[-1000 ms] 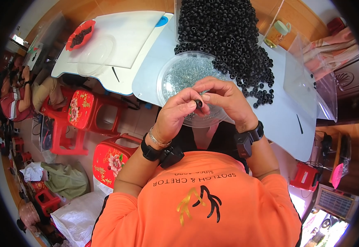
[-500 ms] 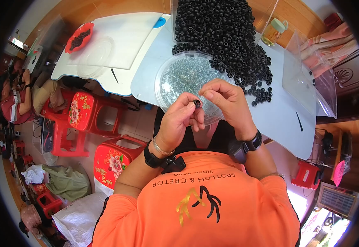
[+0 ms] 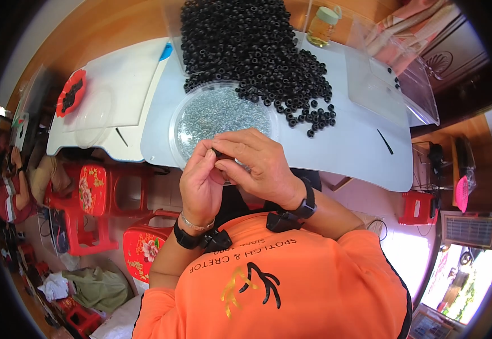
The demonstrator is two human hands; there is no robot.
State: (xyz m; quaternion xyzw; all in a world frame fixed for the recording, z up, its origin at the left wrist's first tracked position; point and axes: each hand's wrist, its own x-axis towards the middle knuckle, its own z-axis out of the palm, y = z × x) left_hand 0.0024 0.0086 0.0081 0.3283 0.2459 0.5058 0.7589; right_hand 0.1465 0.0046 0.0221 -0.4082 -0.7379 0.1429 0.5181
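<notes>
The left hand (image 3: 202, 181) had its thumb and fingers clamped on a single black ring (image 3: 217, 152), and from my distant post I saw that ring over the desk's near edge, close to its left corner. The right hand (image 3: 260, 166) met it there, curled over from the other side with its fingertips against the left fingers; I could not tell whether it pinched anything small of its own. A black strap (image 3: 187, 238) circled the left wrist, just below a bracelet (image 3: 196, 222). Right beneath the hands I had a round clear tub (image 3: 173, 138) of tiny glassy beads (image 3: 223, 110), set at the near edge of the pale desk (image 3: 347, 155). Just behind it, a big heap of black rings (image 3: 240, 45) ran back to the far edge, with stray ones spread toward the middle. A thin dark stick (image 3: 385, 142) lay near the right edge, and a jar with a pale green lid (image 3: 320, 28) stood at the far edge, right of the heap. On the white table (image 3: 59, 133) adjoining the desk's left edge, I made out a red dish (image 3: 62, 107) of dark pieces near that table's far left corner. Farther off to the left, a co-worker (image 3: 11, 198) sat.
</notes>
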